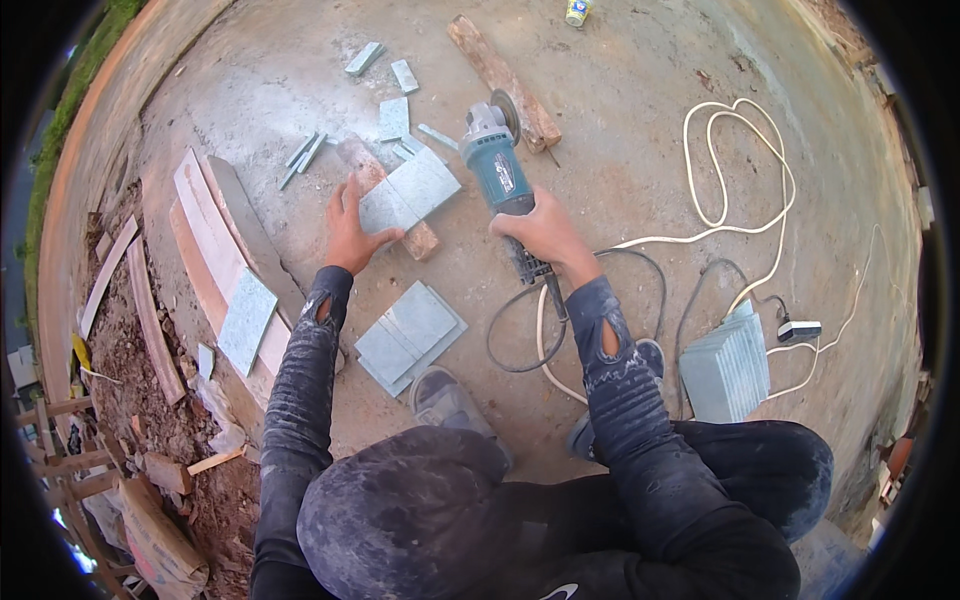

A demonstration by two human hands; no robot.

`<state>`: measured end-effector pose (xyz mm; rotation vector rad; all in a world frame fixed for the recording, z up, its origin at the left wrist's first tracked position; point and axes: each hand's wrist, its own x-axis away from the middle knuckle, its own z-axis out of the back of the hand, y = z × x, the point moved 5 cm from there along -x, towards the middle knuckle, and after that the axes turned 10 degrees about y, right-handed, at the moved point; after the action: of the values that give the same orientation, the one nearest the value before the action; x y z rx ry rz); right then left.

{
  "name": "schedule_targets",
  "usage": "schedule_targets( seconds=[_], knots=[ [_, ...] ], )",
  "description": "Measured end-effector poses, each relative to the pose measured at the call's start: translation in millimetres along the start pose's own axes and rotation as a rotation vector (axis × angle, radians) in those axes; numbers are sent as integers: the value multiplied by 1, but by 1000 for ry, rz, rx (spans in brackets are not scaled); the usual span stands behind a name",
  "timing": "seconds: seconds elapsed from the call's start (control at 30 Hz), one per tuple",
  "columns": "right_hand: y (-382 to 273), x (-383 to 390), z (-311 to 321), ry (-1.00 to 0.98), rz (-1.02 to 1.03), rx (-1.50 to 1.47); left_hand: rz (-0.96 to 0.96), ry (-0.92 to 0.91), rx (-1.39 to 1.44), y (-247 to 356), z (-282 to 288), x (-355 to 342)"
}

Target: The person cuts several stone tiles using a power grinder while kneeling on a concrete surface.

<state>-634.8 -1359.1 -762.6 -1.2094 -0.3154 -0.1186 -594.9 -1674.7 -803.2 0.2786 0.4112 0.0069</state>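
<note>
Currently, the left hand (352, 226) pinches a pale-green rectangular stone tile (427, 186); to that hand's right, the right hand (550, 236) clasps a long teal-and-black angle grinder (497, 172).

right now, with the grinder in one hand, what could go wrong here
The bare left hand is at the pale green tile, so a slip of the grinder could cut it. The tile overhangs a narrow block and might tip or snap. The black cord loops loosely near the grey shoe and could snag.
</note>
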Motion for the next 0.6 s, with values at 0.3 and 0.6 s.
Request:
schedule_targets(
  seconds=[0.3,0.6],
  knots=[
    [8,-7,-9,-28,-46,-21,1314,-162,1186,-51,-30,78],
    [-5,-3,-7,-9,-9,5,1238,-156,1230,-45,-42,61]
  ],
)
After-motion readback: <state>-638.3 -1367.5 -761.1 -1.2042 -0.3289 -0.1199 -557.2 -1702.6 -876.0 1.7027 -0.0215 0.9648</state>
